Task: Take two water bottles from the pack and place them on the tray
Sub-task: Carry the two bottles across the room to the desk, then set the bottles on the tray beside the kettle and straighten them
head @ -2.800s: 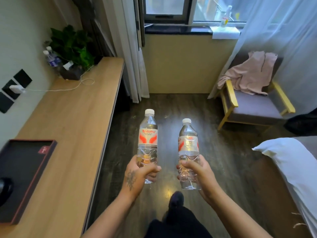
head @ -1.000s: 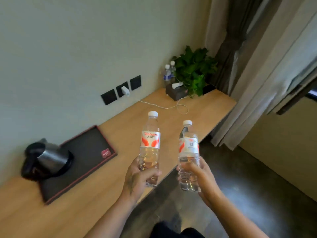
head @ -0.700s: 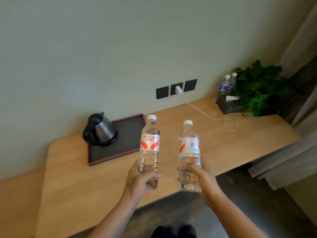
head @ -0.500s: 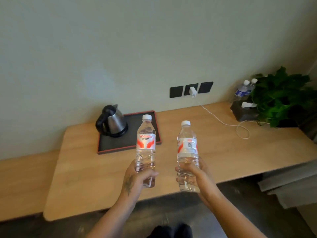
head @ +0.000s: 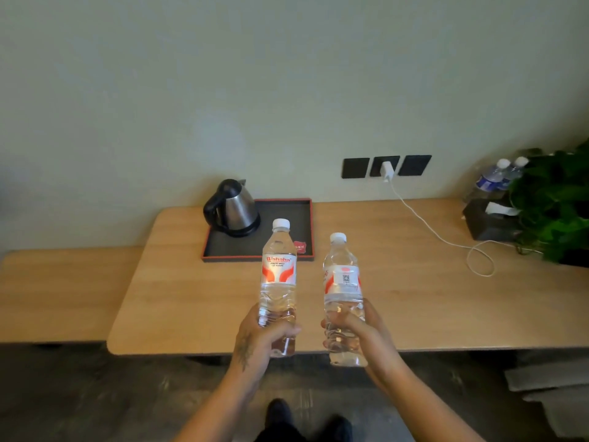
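Note:
My left hand (head: 259,341) grips the lower part of a clear water bottle (head: 278,275) with a white cap and a red and white label, held upright. A second, matching water bottle (head: 342,282) stands upright in my right hand (head: 357,330), close beside the first. Both bottles hover over the near edge of the wooden desk (head: 398,298). The black tray (head: 299,224) with a red rim lies on the desk against the wall, just beyond the bottles. The pack is not in sight.
A steel kettle (head: 232,207) with a black handle stands on the tray's left half. A white charger cable (head: 446,244) runs from the wall sockets (head: 385,165) across the desk. At the far right are two other bottles (head: 497,177), a dark tissue box (head: 490,218) and a green plant (head: 554,205).
The view has turned from the window and chair to face the desk and wall squarely. The tray now sits directly ahead. Both hands still hold their bottles upright.

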